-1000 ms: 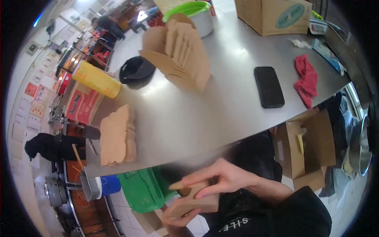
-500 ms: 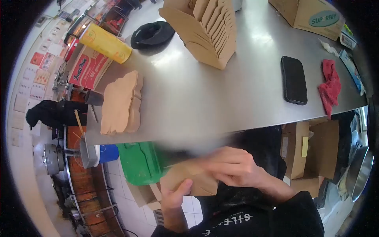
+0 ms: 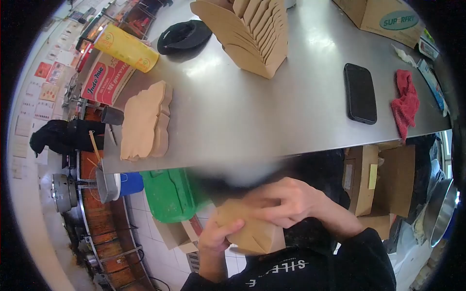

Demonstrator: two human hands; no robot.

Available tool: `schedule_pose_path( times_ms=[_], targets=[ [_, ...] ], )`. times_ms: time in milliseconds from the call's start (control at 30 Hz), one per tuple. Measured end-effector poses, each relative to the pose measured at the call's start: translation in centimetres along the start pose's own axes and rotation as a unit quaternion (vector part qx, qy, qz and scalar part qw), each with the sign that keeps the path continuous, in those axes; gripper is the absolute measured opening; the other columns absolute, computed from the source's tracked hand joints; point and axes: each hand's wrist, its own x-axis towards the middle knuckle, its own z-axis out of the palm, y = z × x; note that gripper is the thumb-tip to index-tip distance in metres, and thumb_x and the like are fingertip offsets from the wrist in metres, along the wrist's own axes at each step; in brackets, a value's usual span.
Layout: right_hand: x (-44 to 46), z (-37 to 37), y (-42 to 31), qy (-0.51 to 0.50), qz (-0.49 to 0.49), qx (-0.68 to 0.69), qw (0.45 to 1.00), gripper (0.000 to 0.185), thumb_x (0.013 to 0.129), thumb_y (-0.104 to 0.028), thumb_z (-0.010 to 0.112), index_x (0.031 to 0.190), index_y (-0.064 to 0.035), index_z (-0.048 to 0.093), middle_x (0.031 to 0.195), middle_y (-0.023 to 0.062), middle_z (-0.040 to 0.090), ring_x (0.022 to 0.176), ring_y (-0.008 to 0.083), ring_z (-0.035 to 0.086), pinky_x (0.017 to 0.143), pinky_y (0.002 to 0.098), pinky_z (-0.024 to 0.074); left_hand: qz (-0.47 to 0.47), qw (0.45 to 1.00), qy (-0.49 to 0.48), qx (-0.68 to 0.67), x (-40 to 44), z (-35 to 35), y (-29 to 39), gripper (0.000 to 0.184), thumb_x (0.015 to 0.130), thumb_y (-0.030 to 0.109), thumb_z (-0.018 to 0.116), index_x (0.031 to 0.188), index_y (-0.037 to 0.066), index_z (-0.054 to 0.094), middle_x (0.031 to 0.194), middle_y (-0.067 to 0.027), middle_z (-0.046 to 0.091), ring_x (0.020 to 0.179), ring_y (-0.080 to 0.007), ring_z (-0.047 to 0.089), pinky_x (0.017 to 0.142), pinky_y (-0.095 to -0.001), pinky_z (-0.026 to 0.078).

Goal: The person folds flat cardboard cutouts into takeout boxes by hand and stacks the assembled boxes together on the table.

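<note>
A brown cardboard takeaway box (image 3: 250, 230), partly folded up, is held just in front of my body, below the table's edge. My left hand (image 3: 218, 235) grips its left side, with the thumb lying across the card. The fingers of my right hand (image 3: 291, 201) are bent and pressed on the box's upper right part; a pale blur hides some of that area. On the table lies a stack of flat, unfolded cardboard blanks (image 3: 143, 123). Farther back stands a row of folded takeaway boxes (image 3: 257, 39), nested into one another.
The steel table (image 3: 301, 116) carries a black phone (image 3: 360, 93), a red cloth (image 3: 405, 104), a black cap (image 3: 184, 39), a yellow cup (image 3: 126, 48), an Indomie carton (image 3: 107, 77) and a Superfry carton (image 3: 383, 19). Beneath it are a green bin lid (image 3: 167, 196) and an open cardboard box (image 3: 393, 179).
The box in my hands has turned and now shows a raised side wall at the lower right. My right hand has shifted slightly; my left thumb has slid a little to the right.
</note>
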Motion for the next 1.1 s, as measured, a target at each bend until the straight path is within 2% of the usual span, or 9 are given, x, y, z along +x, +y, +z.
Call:
schedule_pose_path(
  times_ms=[133, 233, 400, 533, 600, 667, 733, 867, 1100],
  targets=[
    [-1.2, 0.5, 1.6, 0.057, 0.027, 0.069, 0.996, 0.010, 0.077, 0.000, 0.067, 0.087, -0.0030, 0.067, 0.106, 0.0144, 0.064, 0.074, 0.0245, 0.068, 0.059, 0.0334, 0.0563, -0.036, 0.999, -0.020, -0.028, -0.3, -0.8, -0.3, 0.049, 0.081, 0.012, 0.081, 0.123, -0.003, 0.061, 0.113, -0.0126, 0.070, 0.104, -0.0215, 0.068, 0.092, -0.0345, 0.052],
    [-1.5, 0.9, 1.4, 0.025, 0.025, 0.075, 0.997, 0.008, 0.076, 0.002, 0.066, 0.084, -0.0006, 0.065, 0.101, 0.0143, 0.064, 0.075, 0.0240, 0.068, 0.061, 0.0346, 0.0561, 0.121, 0.990, -0.067, -0.032, -1.3, -0.6, 0.1, 0.048, 0.083, 0.010, 0.078, 0.124, -0.005, 0.060, 0.114, -0.0145, 0.070, 0.103, -0.0239, 0.069, 0.091, -0.0354, 0.053],
    [-0.1, -1.3, -2.2, 0.101, 0.201, 0.236, 0.945, 0.033, 0.084, 0.001, 0.065, 0.117, -0.0003, 0.069, 0.113, 0.0179, 0.071, 0.094, 0.0334, 0.072, 0.082, 0.0377, 0.0594, 0.097, 0.991, -0.024, 0.091, -1.1, -0.6, 2.1, 0.044, 0.086, 0.009, 0.076, 0.125, -0.005, 0.061, 0.114, -0.0122, 0.070, 0.106, -0.0214, 0.066, 0.092, -0.0350, 0.052],
    [1.0, -1.2, -3.1, -0.017, 0.152, 0.039, 0.987, 0.037, 0.081, 0.002, 0.071, 0.118, -0.0012, 0.069, 0.114, 0.0156, 0.071, 0.098, 0.0320, 0.071, 0.084, 0.0378, 0.0592, 0.046, 0.981, -0.019, 0.186, -1.0, 0.9, 2.7, 0.042, 0.086, 0.014, 0.077, 0.123, -0.004, 0.063, 0.111, -0.0111, 0.071, 0.099, -0.0188, 0.068, 0.088, -0.0338, 0.053],
    [0.7, -0.8, -2.9, -0.001, 0.118, 0.030, 0.993, 0.029, 0.078, 0.001, 0.074, 0.107, -0.0047, 0.075, 0.111, 0.0152, 0.072, 0.093, 0.0323, 0.072, 0.079, 0.0381, 0.0602, 0.130, 0.950, -0.106, 0.263, 0.2, -0.3, 1.9, 0.038, 0.092, 0.016, 0.073, 0.126, 0.000, 0.064, 0.113, -0.0063, 0.071, 0.101, -0.0159, 0.066, 0.090, -0.0328, 0.052],
    [0.3, -0.6, -2.5, 0.014, 0.065, 0.026, 0.997, 0.016, 0.075, -0.006, 0.080, 0.092, -0.0059, 0.077, 0.103, 0.0195, 0.073, 0.081, 0.0318, 0.073, 0.072, 0.0390, 0.0615, 0.066, 0.970, -0.117, 0.204, 0.2, 0.0, 1.2, 0.038, 0.093, 0.021, 0.073, 0.124, 0.000, 0.065, 0.110, -0.0045, 0.072, 0.101, -0.0107, 0.062, 0.089, -0.0304, 0.051],
    [3.0, -1.5, -4.4, -0.038, 0.059, 0.009, 0.997, 0.012, 0.091, -0.008, 0.069, 0.098, 0.0018, 0.072, 0.104, 0.0209, 0.072, 0.097, 0.0364, 0.071, 0.082, 0.0430, 0.0602, 0.024, 0.978, -0.157, 0.138, 0.4, 0.2, 1.5, 0.045, 0.088, 0.024, 0.079, 0.122, 0.000, 0.061, 0.110, -0.0039, 0.067, 0.101, -0.0130, 0.062, 0.089, -0.0311, 0.051],
    [1.8, -0.2, -2.8, -0.044, 0.005, 0.006, 0.999, 0.009, 0.086, -0.004, 0.073, 0.094, -0.0014, 0.070, 0.103, 0.0194, 0.071, 0.088, 0.0332, 0.070, 0.075, 0.0393, 0.0592, -0.044, 0.989, -0.123, 0.076, 0.7, -0.8, -0.4, 0.067, 0.080, 0.028, 0.086, 0.128, 0.003, 0.048, 0.113, -0.0065, 0.061, 0.105, -0.0158, 0.061, 0.088, -0.0322, 0.052],
    [2.1, 1.8, -1.9, 0.028, -0.043, -0.017, 0.999, 0.005, 0.083, 0.002, 0.069, 0.087, 0.0008, 0.067, 0.088, 0.0179, 0.067, 0.083, 0.0346, 0.069, 0.068, 0.0393, 0.0580, -0.008, 0.995, -0.088, 0.045, 0.9, -1.2, -1.0, 0.069, 0.078, 0.028, 0.088, 0.128, 0.003, 0.046, 0.115, -0.0074, 0.061, 0.105, -0.0172, 0.062, 0.087, -0.0325, 0.052]
  ],
)
